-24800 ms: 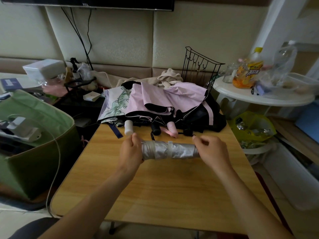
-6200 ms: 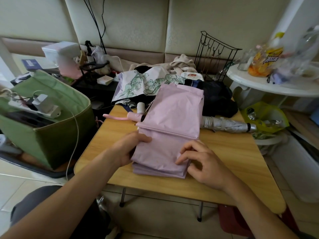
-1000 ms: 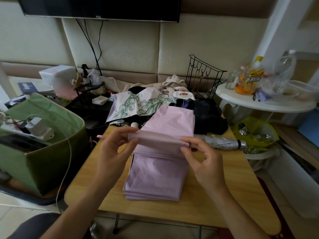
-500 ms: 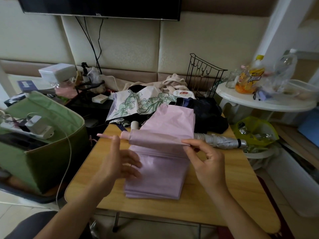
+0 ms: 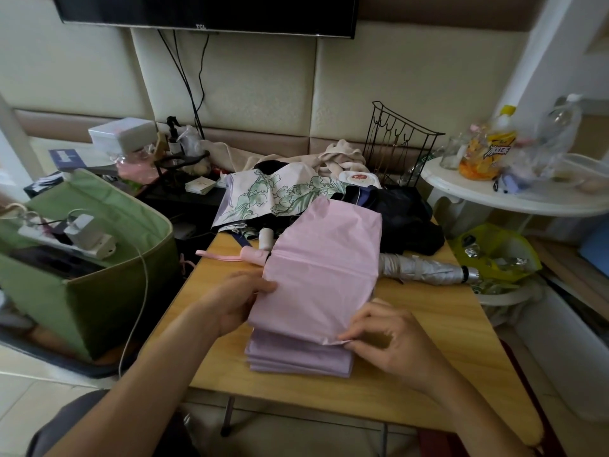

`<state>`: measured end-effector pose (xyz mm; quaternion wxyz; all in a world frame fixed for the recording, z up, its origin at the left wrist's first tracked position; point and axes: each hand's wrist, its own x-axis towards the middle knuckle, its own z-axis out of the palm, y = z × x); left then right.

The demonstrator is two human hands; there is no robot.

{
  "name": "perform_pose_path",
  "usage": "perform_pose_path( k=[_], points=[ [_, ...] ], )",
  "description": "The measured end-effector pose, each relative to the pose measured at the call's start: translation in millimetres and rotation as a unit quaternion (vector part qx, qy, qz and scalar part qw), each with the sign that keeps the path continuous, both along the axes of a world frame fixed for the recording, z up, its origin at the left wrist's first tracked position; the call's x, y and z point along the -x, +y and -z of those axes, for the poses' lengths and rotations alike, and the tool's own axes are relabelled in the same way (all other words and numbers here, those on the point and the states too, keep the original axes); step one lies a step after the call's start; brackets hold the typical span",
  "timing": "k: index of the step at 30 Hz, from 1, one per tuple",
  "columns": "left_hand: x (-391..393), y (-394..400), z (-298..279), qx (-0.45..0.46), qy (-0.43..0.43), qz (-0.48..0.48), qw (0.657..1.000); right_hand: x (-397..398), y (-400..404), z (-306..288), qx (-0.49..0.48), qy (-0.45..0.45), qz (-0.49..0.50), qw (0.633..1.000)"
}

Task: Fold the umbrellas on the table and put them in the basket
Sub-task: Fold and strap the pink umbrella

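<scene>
At the centre of the wooden counter (image 5: 428, 324) we see the pink umbrella (image 5: 316, 291), its canopy gathered into flat pleats, its pink handle (image 5: 253, 255) pointing toward 10 o'clock. Our left hand (image 5: 237, 303) grips the canopy's left edge, thumb on top; our right hand (image 5: 392, 344) pinches the top panel's near corner at 5 o'clock. A rolled silver umbrella (image 5: 425, 268) lies at 3 o'clock, just beside the pink one. A floral umbrella (image 5: 280, 192) and a dark umbrella (image 5: 405, 222) lie heaped at 12 o'clock. The green basket (image 5: 99, 291) stands off the counter at 9 o'clock.
</scene>
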<state>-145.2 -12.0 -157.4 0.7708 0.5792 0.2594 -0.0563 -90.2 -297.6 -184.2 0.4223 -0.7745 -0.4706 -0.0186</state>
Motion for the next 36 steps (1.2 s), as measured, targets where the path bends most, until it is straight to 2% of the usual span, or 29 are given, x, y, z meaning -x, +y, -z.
perform_pose_path(
  k=[4, 6, 8, 9, 11, 12, 13, 15, 17, 20, 24, 30, 34, 36],
  points=[
    [-1.8, -1.5, 8.0, -0.046, -0.032, -0.033, 0.998, -3.7, -1.7, 3.5, 0.037, -0.010, 0.005, 0.999],
    [-2.7, -5.9, 14.8, -0.144, -0.046, -0.065, 0.986, -2.6, 0.0, 4.5, 0.066, -0.023, 0.001, 0.998],
    [-0.5, -13.6, 22.0, -0.303, -0.066, -0.089, 0.946, -1.3, 2.3, 6.5, 0.089, -0.030, -0.007, 0.996],
    [1.3, -16.0, 25.7, -0.409, -0.100, -0.096, 0.902, -1.3, 2.7, 7.6, 0.097, -0.031, -0.011, 0.995],
    [5.1, -19.7, 29.9, -0.612, -0.211, -0.067, 0.759, -1.9, 2.4, 8.2, 0.111, -0.032, -0.018, 0.993],
    [6.3, -21.8, 31.8, -0.671, -0.264, -0.027, 0.692, -2.6, 2.2, 8.3, 0.120, -0.030, -0.022, 0.992],
    [6.9, -24.1, 34.4, -0.701, -0.298, 0.027, 0.647, -3.3, 2.1, 8.1, 0.128, -0.029, -0.026, 0.991],
    [9.1, -30.8, 42.6, -0.729, -0.314, 0.134, 0.593, -2.9, 3.5, 7.0, 0.139, -0.028, -0.034, 0.989],
    [11.3, -35.0, 56.3, -0.748, -0.300, 0.204, 0.556, -1.4, 5.8, 6.0, 0.135, -0.021, -0.038, 0.990],
    [13.8, -36.9, 73.2, -0.767, -0.257, 0.237, 0.538, 0.3, 10.7, 5.1, 0.118, -0.031, -0.012, 0.992],
    [13.2, -41.3, 82.5, -0.769, -0.237, 0.240, 0.543, -0.6, 17.3, 7.0, 0.072, -0.080, 0.066, 0.992],
    [8.0, -39.3, 89.7, -0.760, -0.224, 0.258, 0.553, -8.4, 20.3, 21.6, 0.198, -0.014, 0.097, 0.975],
    [7.2, -39.6, 88.8, -0.755, -0.223, 0.261, 0.558, -14.0, 21.8, 22.1, 0.187, 0.004, 0.092, 0.978],
    [6.5, -39.5, 89.0, -0.755, -0.222, 0.261, 0.559, -14.8, 24.1, 20.0, 0.146, 0.001, 0.106, 0.984]
  ],
)
